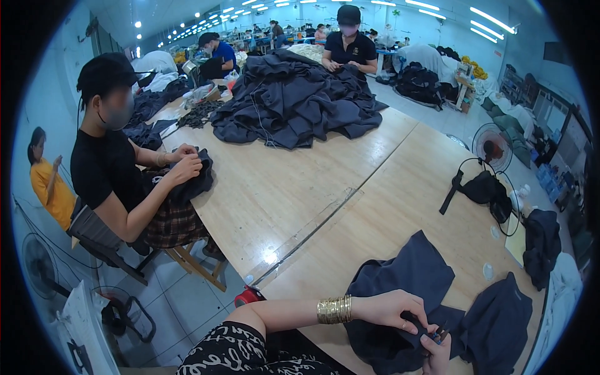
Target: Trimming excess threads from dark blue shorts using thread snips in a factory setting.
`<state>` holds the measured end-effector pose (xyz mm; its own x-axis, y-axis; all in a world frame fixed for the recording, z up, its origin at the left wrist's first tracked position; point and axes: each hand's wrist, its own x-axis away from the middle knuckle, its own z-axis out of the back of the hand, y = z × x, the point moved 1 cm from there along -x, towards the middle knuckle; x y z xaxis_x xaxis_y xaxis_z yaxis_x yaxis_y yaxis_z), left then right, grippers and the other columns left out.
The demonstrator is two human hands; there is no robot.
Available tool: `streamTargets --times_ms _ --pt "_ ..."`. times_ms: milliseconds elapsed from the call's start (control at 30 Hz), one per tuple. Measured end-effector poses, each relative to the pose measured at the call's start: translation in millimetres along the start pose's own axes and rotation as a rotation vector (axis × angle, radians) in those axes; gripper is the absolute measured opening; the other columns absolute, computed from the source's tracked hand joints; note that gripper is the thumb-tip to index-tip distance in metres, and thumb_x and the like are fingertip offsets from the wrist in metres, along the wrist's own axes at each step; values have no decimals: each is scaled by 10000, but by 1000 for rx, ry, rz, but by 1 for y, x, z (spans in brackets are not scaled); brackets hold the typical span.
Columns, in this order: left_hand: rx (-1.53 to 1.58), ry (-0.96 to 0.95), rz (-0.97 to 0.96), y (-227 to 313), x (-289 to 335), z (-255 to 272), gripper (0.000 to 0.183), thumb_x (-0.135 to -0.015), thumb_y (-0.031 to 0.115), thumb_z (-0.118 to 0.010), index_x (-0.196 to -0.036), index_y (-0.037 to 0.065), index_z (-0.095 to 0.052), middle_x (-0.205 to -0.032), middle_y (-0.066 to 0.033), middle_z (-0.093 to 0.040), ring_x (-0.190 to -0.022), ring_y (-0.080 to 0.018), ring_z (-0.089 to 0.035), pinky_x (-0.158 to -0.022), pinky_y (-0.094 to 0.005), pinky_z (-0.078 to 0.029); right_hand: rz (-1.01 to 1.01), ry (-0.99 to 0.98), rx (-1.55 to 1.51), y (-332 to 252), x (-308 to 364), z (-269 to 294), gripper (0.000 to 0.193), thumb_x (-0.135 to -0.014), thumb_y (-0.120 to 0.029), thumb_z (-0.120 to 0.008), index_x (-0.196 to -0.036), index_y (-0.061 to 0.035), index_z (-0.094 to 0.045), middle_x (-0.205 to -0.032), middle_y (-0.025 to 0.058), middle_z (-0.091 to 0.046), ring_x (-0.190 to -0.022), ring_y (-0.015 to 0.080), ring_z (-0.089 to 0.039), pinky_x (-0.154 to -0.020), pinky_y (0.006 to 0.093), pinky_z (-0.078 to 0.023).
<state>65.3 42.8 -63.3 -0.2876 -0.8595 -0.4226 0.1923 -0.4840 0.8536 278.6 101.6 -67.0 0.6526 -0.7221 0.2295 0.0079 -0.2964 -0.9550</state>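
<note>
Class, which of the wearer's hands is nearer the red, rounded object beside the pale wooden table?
Left. The left hand lies right of the red object; the right hand is farther right and lower.

Ungloved left hand (390, 310), stacked gold-coloured bangles (335, 310) at the wrist, black garment (232, 351) patterned in white script

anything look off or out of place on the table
Nothing looks clearly spilled or damaged. What stands out most is near the table's right edge: a black strapped item lies loosely sprawled, unlike the plain dark cloth at the left hand.
</note>
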Motion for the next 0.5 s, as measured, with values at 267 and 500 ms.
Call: streamTargets --times_ms 267,500 --pt "-50 -25 -72 -13 -7 -20 151 -790 181 -679 -858 51 -640 -824 -45 -576 -807 -227 -566 -696 -311 -435 -155 63 -158 25 5 18 219 -729 -11 -675 -930 1 -587 -733 4 -566 -515 56 -475 -460 150 -341" --pt "-375 32 -238 -20 -12 -26 106 -805 196 -645 -789 106 -592 -791 -22 -551 -775 -226 -561 -664 -338 -458 -199 140 -270 40 9 24 333 -680 11 -720 -984 -24 -588 -794 -13 -579 -618 51 -492 -535 174 -365"
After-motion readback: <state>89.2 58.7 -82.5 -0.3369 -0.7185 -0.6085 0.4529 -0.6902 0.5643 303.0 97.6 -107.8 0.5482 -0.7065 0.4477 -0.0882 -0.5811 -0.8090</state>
